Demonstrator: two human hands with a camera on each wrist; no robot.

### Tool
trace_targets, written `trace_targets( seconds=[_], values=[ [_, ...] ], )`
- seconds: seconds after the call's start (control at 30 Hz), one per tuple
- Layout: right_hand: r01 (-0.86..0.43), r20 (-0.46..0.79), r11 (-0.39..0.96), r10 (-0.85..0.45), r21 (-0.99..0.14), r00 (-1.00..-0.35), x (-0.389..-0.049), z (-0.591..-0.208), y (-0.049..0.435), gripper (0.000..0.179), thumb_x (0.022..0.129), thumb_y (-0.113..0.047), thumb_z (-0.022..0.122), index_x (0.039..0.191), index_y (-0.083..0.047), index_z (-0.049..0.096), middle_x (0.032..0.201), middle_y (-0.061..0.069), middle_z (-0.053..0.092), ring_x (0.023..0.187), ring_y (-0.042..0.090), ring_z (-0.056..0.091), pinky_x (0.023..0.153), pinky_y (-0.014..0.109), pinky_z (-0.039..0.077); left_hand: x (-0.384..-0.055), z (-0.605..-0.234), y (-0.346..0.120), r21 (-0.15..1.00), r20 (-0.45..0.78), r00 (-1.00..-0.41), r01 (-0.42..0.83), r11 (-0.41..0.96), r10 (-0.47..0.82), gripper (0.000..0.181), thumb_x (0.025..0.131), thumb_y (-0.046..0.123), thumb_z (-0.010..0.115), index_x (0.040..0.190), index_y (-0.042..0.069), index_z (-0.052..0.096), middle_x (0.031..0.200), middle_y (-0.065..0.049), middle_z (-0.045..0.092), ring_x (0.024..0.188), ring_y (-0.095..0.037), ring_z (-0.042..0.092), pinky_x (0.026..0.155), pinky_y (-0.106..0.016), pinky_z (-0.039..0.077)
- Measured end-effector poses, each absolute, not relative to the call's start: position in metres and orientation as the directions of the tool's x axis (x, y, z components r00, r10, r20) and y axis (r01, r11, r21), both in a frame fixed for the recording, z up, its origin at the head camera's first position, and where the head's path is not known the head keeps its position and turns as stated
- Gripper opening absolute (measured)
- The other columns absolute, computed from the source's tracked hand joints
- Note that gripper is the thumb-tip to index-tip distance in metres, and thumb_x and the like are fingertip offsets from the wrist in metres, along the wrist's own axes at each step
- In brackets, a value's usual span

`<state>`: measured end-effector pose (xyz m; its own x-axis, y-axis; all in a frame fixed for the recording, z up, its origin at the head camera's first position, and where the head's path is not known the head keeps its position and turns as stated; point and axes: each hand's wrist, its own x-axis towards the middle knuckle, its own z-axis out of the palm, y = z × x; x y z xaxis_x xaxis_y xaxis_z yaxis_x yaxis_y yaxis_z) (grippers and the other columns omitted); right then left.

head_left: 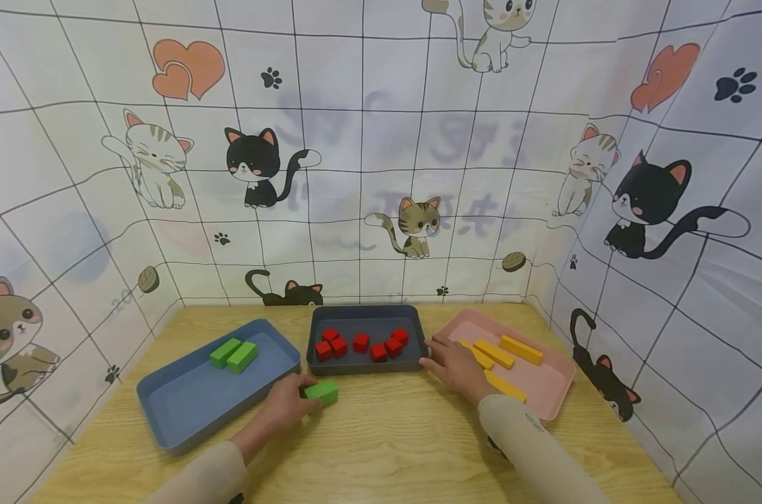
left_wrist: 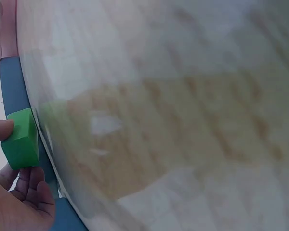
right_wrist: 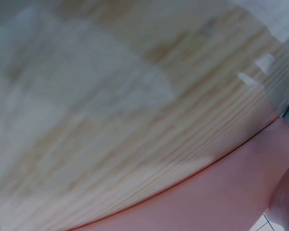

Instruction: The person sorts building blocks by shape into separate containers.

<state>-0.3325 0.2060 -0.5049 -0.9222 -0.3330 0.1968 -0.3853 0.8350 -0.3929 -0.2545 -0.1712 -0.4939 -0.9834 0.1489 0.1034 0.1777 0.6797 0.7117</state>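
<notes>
My left hand (head_left: 286,402) pinches a green block (head_left: 321,393) between thumb and fingers, just in front of the dark grey tray and beside the right end of the blue tray (head_left: 192,420). The left wrist view shows the thumb on one side of this green block (left_wrist: 22,139) and fingers below it. Two more green blocks (head_left: 242,357) lie in the blue tray. My right hand (head_left: 459,367) reaches to the right end of the dark grey tray (head_left: 368,315), fingertips at its rim; whether they touch it is unclear. Several red cubes (head_left: 361,342) lie in that tray.
A pink tray (head_left: 554,381) with several yellow bars (head_left: 521,349) stands at the right, partly behind my right hand and sleeve. All trays rest on a wooden table (head_left: 381,441). A cat-print cloth (head_left: 368,154) rises behind and at both sides.
</notes>
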Motion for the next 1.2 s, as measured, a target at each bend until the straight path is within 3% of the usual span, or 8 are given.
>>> trace_targets(
  seconds=[0.47, 0.7, 1.2],
  values=[
    [-0.388, 0.198, 0.831, -0.335, -0.399, -0.921, -0.333, -0.505, 0.206, 0.062, 0.099, -0.052, 0.054, 0.146, -0.012, 0.051, 0.153, 0.015, 0.042, 0.136, 0.041, 0.042, 0.11, 0.06, 0.029, -0.261, -0.466, -0.174, 0.758, 0.116, -0.99, 0.144, 0.636, 0.085, 0.024, 0.083, 0.013, 0.078, 0.103, 0.004, 0.07, 0.092, -0.003, 0.062, 0.079, -0.016, 0.055, 0.068, -0.031, 0.048],
    [-0.389, 0.197, 0.835, -0.337, -0.389, -0.921, -0.333, -0.506, 0.205, 0.063, 0.098, -0.053, 0.054, 0.146, -0.012, 0.051, 0.153, 0.014, 0.042, 0.136, 0.04, 0.042, 0.111, 0.059, 0.03, -0.27, -0.448, -0.187, 0.768, 0.187, -0.981, 0.184, 0.613, 0.061, 0.027, 0.084, 0.01, 0.076, 0.107, -0.002, 0.069, 0.09, -0.006, 0.064, 0.077, -0.017, 0.055, 0.065, -0.03, 0.047],
    [-0.383, 0.19, 0.841, -0.334, -0.383, -0.923, -0.336, -0.509, 0.207, 0.066, 0.098, -0.056, 0.052, 0.147, -0.013, 0.05, 0.154, 0.013, 0.041, 0.137, 0.038, 0.041, 0.112, 0.058, 0.029, -0.295, -0.438, -0.226, 0.765, 0.152, -0.981, 0.04, 0.642, -0.119, 0.043, 0.091, 0.023, 0.07, 0.124, -0.004, 0.062, 0.104, -0.015, 0.063, 0.085, -0.025, 0.058, 0.068, -0.033, 0.047]
  ],
)
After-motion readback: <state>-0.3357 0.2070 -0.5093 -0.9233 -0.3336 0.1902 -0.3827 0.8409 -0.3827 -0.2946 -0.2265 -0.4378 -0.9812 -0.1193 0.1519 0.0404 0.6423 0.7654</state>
